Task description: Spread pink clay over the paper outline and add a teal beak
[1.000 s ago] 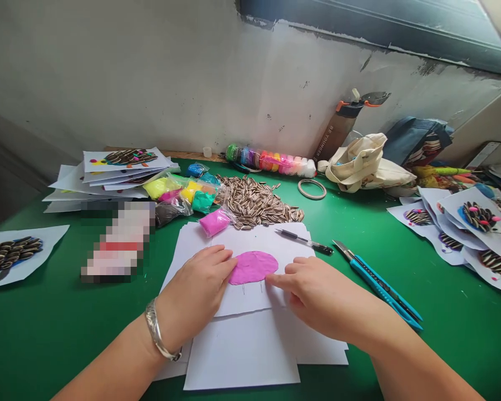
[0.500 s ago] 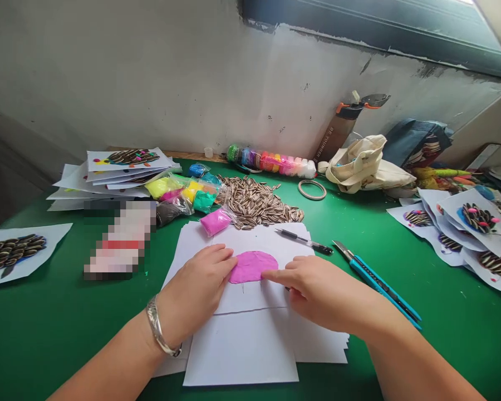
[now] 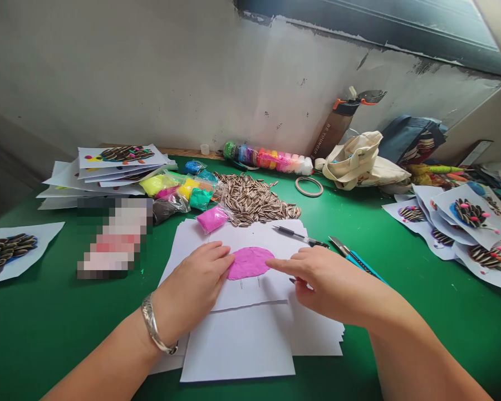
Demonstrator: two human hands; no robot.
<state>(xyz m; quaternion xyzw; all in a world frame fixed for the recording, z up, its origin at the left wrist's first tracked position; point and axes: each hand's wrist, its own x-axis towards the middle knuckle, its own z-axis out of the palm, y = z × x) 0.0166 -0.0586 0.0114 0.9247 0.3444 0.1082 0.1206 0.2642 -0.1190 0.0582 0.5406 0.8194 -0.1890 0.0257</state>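
Note:
A flattened oval of pink clay (image 3: 249,262) lies on the top sheet of a stack of white paper (image 3: 240,345) on the green table. My left hand (image 3: 196,287), with a silver bangle on its wrist, lies flat on the paper, fingers together and touching the clay's left edge. My right hand (image 3: 323,284) points its index finger at the clay's right edge, the other fingers curled under. A black pen (image 3: 300,238) lies on the paper just beyond my right hand.
A pile of striped sunflower seeds (image 3: 254,201) and bags of coloured clay (image 3: 183,192) sit behind the paper. A teal utility knife (image 3: 353,257) lies right. Finished seed pictures are stacked left (image 3: 108,167) and right (image 3: 463,223). A tape ring (image 3: 309,186) and cloth bag (image 3: 359,161) lie at the back.
My right index finger has shifted from the clay's lower right rim up to its right edge. The left hand has stayed in place. The view has dipped slightly.

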